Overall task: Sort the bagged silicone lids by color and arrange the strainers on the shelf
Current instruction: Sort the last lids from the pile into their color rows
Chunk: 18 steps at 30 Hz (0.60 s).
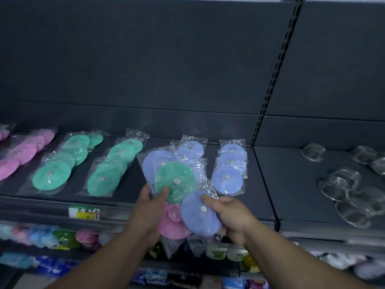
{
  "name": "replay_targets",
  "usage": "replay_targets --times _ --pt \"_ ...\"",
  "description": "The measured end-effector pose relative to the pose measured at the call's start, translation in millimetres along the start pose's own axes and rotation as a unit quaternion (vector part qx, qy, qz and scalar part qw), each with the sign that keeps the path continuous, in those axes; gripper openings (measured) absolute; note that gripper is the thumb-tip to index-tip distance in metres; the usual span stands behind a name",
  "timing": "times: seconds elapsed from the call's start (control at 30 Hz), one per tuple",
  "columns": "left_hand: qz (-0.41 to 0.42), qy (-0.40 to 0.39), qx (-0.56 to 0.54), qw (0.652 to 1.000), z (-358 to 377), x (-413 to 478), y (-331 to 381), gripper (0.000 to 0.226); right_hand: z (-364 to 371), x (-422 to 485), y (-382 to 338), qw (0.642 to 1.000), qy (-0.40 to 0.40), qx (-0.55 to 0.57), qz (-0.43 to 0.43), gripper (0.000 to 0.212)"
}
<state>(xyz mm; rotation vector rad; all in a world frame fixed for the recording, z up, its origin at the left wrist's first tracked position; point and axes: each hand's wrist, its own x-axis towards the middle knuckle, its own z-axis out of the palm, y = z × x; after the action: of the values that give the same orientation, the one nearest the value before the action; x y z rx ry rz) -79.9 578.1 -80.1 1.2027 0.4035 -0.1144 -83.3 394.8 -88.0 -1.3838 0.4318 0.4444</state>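
Note:
My left hand (153, 202) grips a fanned bunch of bagged silicone lids: a green lid (177, 180) on top, a blue lid (154, 163) behind it and a pink lid (171, 223) below. In my right hand (228, 213) is a single bagged blue lid (199, 214), pinched by its upper edge. Both hands hover at the shelf's front edge (125, 205). On the shelf lie rows of bagged lids: pink lids (23, 152) far left, two rows of green lids (62, 163) (113, 165), and blue lids (229, 165) (190, 150) on the right.
Several clear plastic strainers (341, 184) lie scattered on the neighbouring shelf section at right, past a slotted upright (270, 84). A yellow price tag (84, 212) sits on the shelf edge. Lower shelves hold colourful packaged goods (45, 236).

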Motion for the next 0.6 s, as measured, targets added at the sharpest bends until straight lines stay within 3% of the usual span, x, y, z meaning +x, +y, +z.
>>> replay_targets --times 0.1,0.23,0.3,0.4,0.43,0.5,0.6 --pt "0.004 0.005 0.002 1.000 6 2 4 0.026 -12 2 -5 0.999 0.030 0.022 -0.001 0.035" --pt "0.039 0.023 0.020 0.999 4 7 12 0.030 -34 17 -14 0.984 0.173 0.035 -0.028 0.027" --pt "0.053 0.033 0.016 0.998 2 9 15 0.031 -42 30 -14 0.971 0.233 0.005 -0.046 0.028" --pt "0.064 0.038 0.014 0.997 1 9 17 0.030 -46 38 -15 0.955 0.262 -0.122 -0.072 0.045" --pt "0.063 0.038 0.014 0.997 1 9 17 0.030 -46 36 -15 0.936 0.274 -0.199 -0.095 0.054" --pt "0.064 0.038 0.014 0.997 3 9 17 0.030 -45 28 -16 0.865 0.287 -0.371 -0.178 0.073" --pt "0.067 0.033 0.017 0.997 7 9 14 0.028 -41 19 -11 0.769 0.192 -0.558 -0.245 0.064"
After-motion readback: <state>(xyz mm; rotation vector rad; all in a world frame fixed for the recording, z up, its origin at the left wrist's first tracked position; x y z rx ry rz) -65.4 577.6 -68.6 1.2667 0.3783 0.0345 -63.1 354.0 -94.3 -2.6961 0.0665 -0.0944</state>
